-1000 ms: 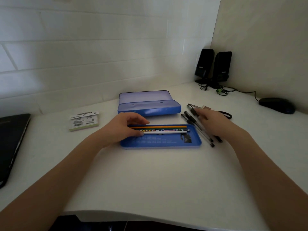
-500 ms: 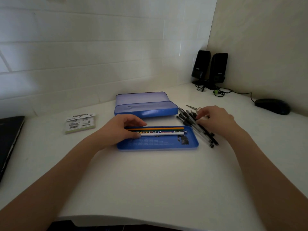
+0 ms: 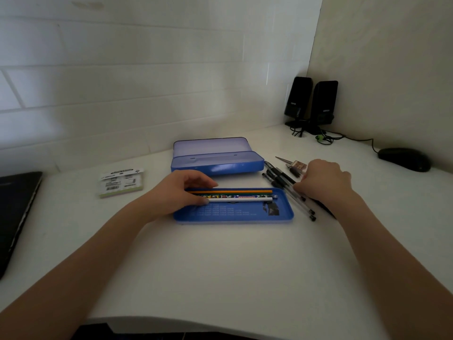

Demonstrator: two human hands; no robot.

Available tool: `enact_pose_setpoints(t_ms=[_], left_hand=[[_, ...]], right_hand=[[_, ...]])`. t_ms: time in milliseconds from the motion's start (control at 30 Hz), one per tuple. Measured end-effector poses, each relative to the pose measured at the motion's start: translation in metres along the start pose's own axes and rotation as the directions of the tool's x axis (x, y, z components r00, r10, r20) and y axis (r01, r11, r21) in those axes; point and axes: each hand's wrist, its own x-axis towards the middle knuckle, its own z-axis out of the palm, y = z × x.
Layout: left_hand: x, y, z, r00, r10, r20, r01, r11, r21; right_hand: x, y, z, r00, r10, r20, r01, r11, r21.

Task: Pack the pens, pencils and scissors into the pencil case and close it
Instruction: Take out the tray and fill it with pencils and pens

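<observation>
A blue pencil case (image 3: 215, 165) stands open at the back, its lid raised. In front of it lies a shallow blue tray (image 3: 232, 213) with three pencils (image 3: 240, 195) along its far side. My left hand (image 3: 181, 192) holds the pencils' left ends, fingers curled over them and thumb against the white one. Several black pens (image 3: 279, 176) lie slanted just right of the tray. My right hand (image 3: 323, 180) is curled down onto them, fingertips pinching the pens. The scissors' tip (image 3: 282, 159) pokes out behind the pens; the handles are hidden by my right hand.
Two black speakers (image 3: 311, 104) with cables stand in the back right corner, a black mouse (image 3: 404, 158) at far right. A laptop (image 3: 17, 212) lies at the left edge and a packet of sticky notes (image 3: 121, 181) left of the case. The desk's front edge curves near me.
My right hand has drawn back along the pens and curled its fingers down onto them. My left hand stays on the pencils.
</observation>
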Motion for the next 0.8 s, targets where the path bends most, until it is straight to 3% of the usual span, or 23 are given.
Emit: enact_pose_setpoints(t_ms=[233, 400, 567, 667, 800], left_hand=[[0.0, 0.001, 0.0, 1.0, -0.006, -0.005, 0.006, 1.0, -0.022], [-0.001, 0.002, 0.003, 1.0, 0.008, -0.013, -0.008, 1.0, -0.023], [0.0, 0.003, 0.005, 1.0, 0.005, -0.013, -0.005, 0.998, -0.058], [0.001, 0.002, 0.003, 1.0, -0.007, 0.003, 0.007, 0.992, -0.123], [0.001, 0.0, -0.001, 0.999, -0.019, 0.051, 0.027, 0.987, -0.161]], right_hand=[[-0.003, -0.005, -0.006, 0.995, -0.024, -0.102, 0.043, 0.98, 0.193], [-0.013, -0.019, -0.005, 0.943, -0.333, -0.018, 0.298, 0.819, 0.49], [-0.024, -0.031, -0.005, 0.86, -0.505, -0.071, 0.459, 0.706, 0.54], [-0.032, -0.034, -0.009, 0.798, -0.602, 0.026, 0.472, 0.651, 0.594], [-0.037, -0.039, -0.003, 0.741, -0.658, 0.135, 0.502, 0.676, 0.539]])
